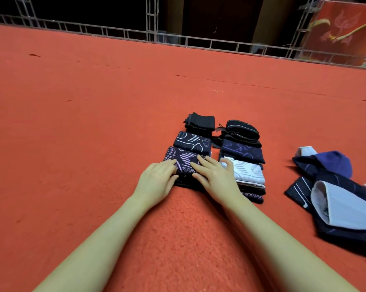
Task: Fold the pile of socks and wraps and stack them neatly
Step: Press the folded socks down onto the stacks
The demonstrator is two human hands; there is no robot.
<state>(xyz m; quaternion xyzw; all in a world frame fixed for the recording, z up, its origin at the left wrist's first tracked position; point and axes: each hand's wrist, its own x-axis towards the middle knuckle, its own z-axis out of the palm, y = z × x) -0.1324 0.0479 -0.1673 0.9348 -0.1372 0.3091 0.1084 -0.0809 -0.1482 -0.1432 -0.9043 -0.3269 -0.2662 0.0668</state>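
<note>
Folded socks lie in two rows on the red carpet. In the left row, a dark sock with a lilac pattern [183, 160] lies nearest me. My left hand [158, 180] and my right hand [214, 175] press flat on it, fingers straight. Behind it lie a navy patterned sock [192, 142] and a black folded one [200, 122]. The right row holds a white patterned sock [248, 170], a navy one [243, 152] and a black rolled wrap [241, 127]. A loose pile of navy, blue and grey pieces [334, 194] lies to the right.
The red carpet [93, 114] stretches wide to the left and ahead. A metal truss frame [152, 28] runs along its far edge, with a red banner [342, 32] at the back right. Darkness lies beyond the frame.
</note>
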